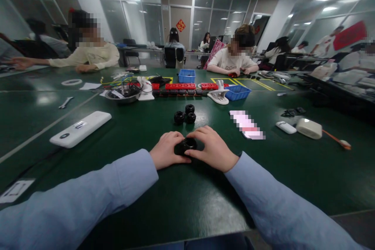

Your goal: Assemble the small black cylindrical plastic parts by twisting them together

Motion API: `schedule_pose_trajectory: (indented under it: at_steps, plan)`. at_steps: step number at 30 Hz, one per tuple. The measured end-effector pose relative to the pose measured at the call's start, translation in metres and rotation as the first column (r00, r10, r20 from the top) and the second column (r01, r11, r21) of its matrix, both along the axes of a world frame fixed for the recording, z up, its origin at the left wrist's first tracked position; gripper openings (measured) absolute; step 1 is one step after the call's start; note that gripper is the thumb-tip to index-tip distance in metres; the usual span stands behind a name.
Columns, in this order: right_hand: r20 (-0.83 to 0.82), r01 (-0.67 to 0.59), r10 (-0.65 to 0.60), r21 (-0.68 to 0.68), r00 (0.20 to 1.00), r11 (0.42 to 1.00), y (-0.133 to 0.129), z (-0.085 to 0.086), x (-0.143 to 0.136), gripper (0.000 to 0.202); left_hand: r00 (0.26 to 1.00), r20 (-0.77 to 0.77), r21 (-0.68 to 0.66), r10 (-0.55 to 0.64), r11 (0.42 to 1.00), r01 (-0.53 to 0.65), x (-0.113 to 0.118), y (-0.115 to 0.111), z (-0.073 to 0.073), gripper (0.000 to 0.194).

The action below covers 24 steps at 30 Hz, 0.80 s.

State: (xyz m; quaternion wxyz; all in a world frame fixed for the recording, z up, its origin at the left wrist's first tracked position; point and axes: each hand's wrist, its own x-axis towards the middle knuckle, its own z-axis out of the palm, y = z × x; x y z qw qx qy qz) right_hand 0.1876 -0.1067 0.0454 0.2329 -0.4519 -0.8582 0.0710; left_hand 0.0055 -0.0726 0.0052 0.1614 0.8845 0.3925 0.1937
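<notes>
Cupping one black wheel (190, 144) between them, the left hand (167, 150) and the right hand (216, 149) meet on the near side of three smaller-looking black wheels (191, 117), which stand grouped on the green table (187, 199). Fingers and thumbs of both hands curl around the held wheel from either side, grasping it, with the right thumb across its near rim. Its hollow round face points up and a little toward the wearer, so the axle line runs close to upright; being round, it shows no clear long axis. Whether it touches the table cannot be told.

Beyond the three wheels, a blue basket (186, 75) stands with something dark inside, too small to make out. Beyond them to the right is a second blue basket (238, 93), its contents unclear. Beyond them to the left, a round dish (124, 99) holds a tangle of black parts and wires with a white slip on top. A row of red blocks (180, 86) lies straight behind the three wheels, its long axis running left to right. Left of them lies a white oblong device (82, 129); right of them, a phone (246, 125).
</notes>
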Motion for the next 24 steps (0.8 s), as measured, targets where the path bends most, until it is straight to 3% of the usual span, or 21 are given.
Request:
schedule_pose_trajectory:
  at_steps: [7, 24]
  plan:
    - [-0.04, -0.103, 0.104, 0.02, 0.994, 0.994, 0.0007, 0.0001, 0.0023, 0.033, 1.0, -0.001, 0.004, -0.01, 1.0, 0.01, 0.0011, 0.0007, -0.0011, 0.041]
    - [-0.112, -0.227, 0.224, -0.018, 0.968, 0.974, -0.0026, 0.0049, -0.0016, 0.039, 1.0, 0.019, -0.007, -0.019, 1.0, 0.019, -0.0003, -0.0014, -0.0011, 0.048]
